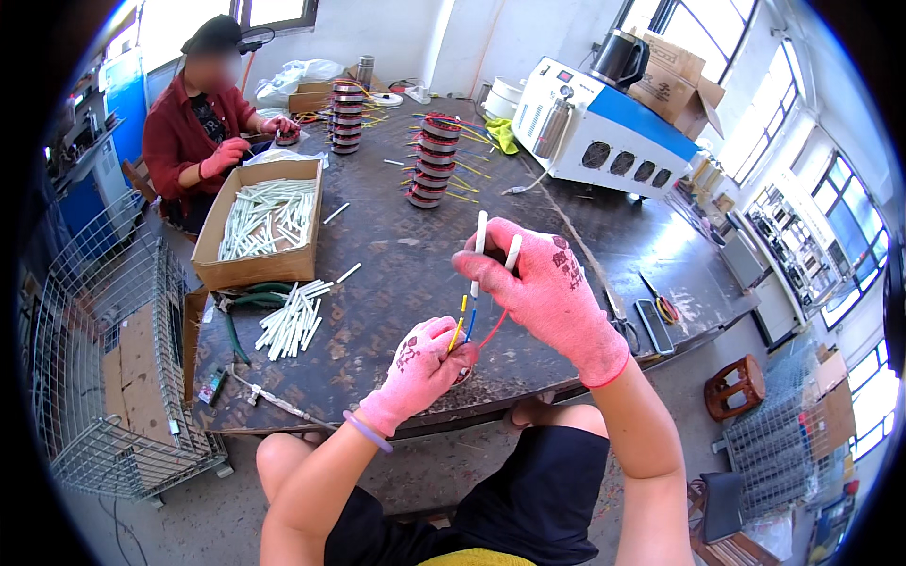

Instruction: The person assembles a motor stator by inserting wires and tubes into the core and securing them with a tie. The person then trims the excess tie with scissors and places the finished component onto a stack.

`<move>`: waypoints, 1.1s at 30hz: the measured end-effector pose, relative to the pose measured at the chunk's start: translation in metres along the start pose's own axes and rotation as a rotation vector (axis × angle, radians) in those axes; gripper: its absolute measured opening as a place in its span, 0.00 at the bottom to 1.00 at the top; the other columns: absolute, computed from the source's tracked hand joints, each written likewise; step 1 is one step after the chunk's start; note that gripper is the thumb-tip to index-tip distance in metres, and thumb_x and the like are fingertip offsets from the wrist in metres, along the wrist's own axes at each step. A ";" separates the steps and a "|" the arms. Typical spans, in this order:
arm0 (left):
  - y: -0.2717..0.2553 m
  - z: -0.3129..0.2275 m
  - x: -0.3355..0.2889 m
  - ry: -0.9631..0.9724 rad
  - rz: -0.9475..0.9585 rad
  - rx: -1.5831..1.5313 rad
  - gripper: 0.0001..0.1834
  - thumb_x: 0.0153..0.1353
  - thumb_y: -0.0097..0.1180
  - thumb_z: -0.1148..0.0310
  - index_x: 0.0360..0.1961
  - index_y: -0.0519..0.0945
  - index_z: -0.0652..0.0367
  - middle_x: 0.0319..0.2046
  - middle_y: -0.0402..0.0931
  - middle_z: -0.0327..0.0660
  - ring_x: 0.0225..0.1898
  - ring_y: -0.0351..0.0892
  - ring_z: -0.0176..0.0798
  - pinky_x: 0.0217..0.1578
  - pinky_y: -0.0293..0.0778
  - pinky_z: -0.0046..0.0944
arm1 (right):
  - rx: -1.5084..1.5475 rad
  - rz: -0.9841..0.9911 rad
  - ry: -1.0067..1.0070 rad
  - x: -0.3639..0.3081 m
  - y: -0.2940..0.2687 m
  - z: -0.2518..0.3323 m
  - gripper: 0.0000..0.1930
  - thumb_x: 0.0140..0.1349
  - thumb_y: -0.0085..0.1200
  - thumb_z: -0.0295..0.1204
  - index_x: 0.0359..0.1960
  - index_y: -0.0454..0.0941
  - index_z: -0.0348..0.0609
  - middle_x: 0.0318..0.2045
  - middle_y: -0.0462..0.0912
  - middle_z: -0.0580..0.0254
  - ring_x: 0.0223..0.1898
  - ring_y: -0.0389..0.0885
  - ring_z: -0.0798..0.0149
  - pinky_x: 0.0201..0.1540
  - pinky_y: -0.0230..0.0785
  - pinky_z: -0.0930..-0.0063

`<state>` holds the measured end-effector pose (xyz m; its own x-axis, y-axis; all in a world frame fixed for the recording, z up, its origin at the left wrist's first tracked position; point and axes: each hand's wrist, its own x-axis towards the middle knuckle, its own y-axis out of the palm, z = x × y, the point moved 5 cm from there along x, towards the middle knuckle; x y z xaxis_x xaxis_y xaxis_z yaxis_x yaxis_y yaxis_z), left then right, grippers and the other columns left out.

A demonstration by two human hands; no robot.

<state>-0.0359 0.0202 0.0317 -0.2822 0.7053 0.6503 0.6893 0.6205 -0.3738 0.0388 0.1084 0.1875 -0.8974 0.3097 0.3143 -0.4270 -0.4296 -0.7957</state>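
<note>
By the bench (pixel 363 250)'s near edge, our right hand (pixel 540 288) pinches slim white tubes (pixel 481 231), our left hand (pixel 415 370) coloured wires (pixel 458 334).

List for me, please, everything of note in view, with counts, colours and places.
Table: one, dark, centre.
Tube box: one, brown, table left.
Tubes: many, white, inside and beside it.
Ring stacks: two, reddish-black, table back.
Machine: one, white-blue, back right.
Kettle: one, black, atop machine.
Phone: one, grey, table right.
Co-worker: one, red-shirted, back left.
Wire cages: several, grey, floor sides.
Held wires: several, multicoloured, front centre.
Left hand: one, pink-gloved, on wires.
Right hand: one, pink-gloved, on two tubes.
</note>
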 end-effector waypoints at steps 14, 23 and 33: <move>0.001 -0.003 0.006 -0.123 -0.092 -0.193 0.04 0.59 0.65 0.74 0.33 0.82 0.61 0.29 0.78 0.42 0.31 0.80 0.41 0.33 0.75 0.39 | 0.118 -0.094 -0.059 -0.039 0.045 -0.047 0.10 0.65 0.61 0.34 0.36 0.80 0.39 0.24 0.80 0.58 0.25 0.78 0.68 0.30 0.69 0.72; -0.008 0.010 0.006 -0.436 -0.045 -0.582 0.23 0.61 0.62 0.76 0.59 0.79 0.63 0.29 0.73 0.31 0.44 0.78 0.30 0.51 0.73 0.33 | 0.003 -0.112 -0.144 -0.072 0.079 -0.077 0.09 0.64 0.60 0.34 0.36 0.80 0.42 0.29 0.82 0.50 0.32 0.81 0.46 0.34 0.71 0.60; 0.006 -0.012 0.035 -0.226 0.130 -0.151 0.10 0.64 0.50 0.84 0.39 0.84 0.68 0.38 0.78 0.41 0.62 0.70 0.43 0.57 0.69 0.39 | 0.160 -0.089 0.019 -0.088 0.124 -0.127 0.14 0.63 0.61 0.41 0.31 0.80 0.42 0.25 0.82 0.51 0.32 0.83 0.47 0.34 0.74 0.55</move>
<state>-0.0338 0.0452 0.0599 -0.3143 0.8446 0.4334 0.8163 0.4735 -0.3308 0.0787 0.1359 -0.0045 -0.8538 0.3675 0.3688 -0.5180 -0.5288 -0.6723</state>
